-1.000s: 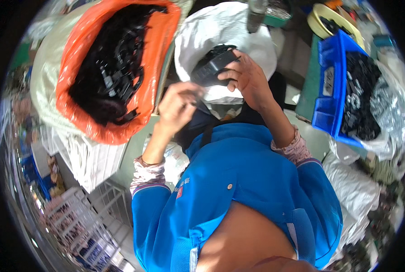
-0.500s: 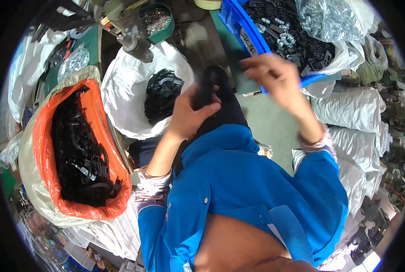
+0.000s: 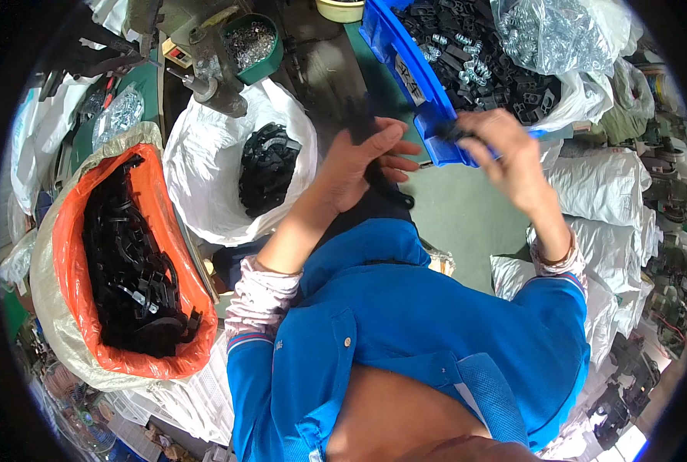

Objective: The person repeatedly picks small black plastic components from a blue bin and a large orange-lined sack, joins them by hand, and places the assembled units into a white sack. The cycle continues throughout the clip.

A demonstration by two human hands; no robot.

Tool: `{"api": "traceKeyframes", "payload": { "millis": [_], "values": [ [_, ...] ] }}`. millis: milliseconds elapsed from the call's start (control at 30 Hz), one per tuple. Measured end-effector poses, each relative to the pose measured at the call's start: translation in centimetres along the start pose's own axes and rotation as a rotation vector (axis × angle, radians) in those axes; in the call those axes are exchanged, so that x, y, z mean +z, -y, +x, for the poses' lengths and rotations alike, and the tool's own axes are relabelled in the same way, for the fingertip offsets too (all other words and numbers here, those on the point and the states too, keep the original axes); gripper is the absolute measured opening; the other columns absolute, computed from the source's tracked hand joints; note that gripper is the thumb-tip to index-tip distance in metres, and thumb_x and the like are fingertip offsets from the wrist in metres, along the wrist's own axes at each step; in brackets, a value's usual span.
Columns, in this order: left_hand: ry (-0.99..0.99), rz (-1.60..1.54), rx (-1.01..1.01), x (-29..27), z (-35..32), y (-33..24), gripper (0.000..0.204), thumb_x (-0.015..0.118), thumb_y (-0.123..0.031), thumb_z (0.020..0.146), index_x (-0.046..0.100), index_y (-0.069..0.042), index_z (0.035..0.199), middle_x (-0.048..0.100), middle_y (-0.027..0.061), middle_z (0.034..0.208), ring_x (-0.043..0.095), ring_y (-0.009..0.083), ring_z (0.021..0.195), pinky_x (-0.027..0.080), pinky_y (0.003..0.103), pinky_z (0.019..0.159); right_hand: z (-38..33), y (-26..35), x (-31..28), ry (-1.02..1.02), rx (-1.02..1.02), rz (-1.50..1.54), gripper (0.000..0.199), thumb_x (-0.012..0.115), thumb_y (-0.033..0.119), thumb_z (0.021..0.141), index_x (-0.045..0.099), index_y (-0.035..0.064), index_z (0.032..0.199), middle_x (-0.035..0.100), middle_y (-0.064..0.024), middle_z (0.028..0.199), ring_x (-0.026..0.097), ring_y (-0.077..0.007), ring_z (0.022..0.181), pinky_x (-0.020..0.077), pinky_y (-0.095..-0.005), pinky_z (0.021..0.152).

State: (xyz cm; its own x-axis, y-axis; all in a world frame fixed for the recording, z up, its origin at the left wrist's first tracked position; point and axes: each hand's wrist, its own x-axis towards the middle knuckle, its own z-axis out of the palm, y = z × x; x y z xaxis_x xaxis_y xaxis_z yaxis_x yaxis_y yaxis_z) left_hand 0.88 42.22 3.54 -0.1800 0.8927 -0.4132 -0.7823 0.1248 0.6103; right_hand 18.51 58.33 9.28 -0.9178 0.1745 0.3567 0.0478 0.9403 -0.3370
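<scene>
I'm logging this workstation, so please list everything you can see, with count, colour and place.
Long part: one, black, in left hand
Small part: one, black, blurred, in right fingers
Blue bin: one, blue, upper right, holding many black and silver pieces
Clear bag: one, silvery contents, top right
Basin: one, yellow, top
Tub: one, green, upper left
White-lined container: one, white, left, black parts inside
Lined sack: one, orange lining, far left
Sacks: several, white, right
Background clutter: uncountable
Left hand: one, centre
Right hand: one, right of centre
</scene>
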Motion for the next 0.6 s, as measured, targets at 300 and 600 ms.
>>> {"api": "traceKeyframes", "payload": {
  "millis": [300, 600],
  "values": [
    [0.118, 0.074, 0.090, -2.0, -0.8, 0.5, 0.038, 0.065, -0.015, 0.083, 0.055, -0.001, 0.117, 0.064, 0.0121, 0.096, 0.064, 0.0212, 0.084, 0.054, 0.031, 0.069, 7.0, -9.0, 2.1, 0.027, 0.126, 0.029, 0.010, 0.062, 0.004, 0.078, 0.064, 0.0000, 0.086, 0.066, -0.0156, 0.089, 0.064, -0.0325, 0.080, 0.0520, -0.0396, 0.070],
    [-0.017, 0.178, 0.305, -2.6, -0.9, -0.4, 0.036, 0.067, -0.011, 0.082, 0.056, -0.002, 0.115, 0.066, 0.0125, 0.104, 0.064, 0.0205, 0.093, 0.055, 0.033, 0.072, 8.8, -13.6, 5.1, 0.176, 0.172, -0.276, 0.012, 0.060, 0.005, 0.075, 0.058, 0.0020, 0.086, 0.063, -0.0172, 0.085, 0.061, -0.0364, 0.086, 0.0506, -0.0445, 0.072]
  ]
}}
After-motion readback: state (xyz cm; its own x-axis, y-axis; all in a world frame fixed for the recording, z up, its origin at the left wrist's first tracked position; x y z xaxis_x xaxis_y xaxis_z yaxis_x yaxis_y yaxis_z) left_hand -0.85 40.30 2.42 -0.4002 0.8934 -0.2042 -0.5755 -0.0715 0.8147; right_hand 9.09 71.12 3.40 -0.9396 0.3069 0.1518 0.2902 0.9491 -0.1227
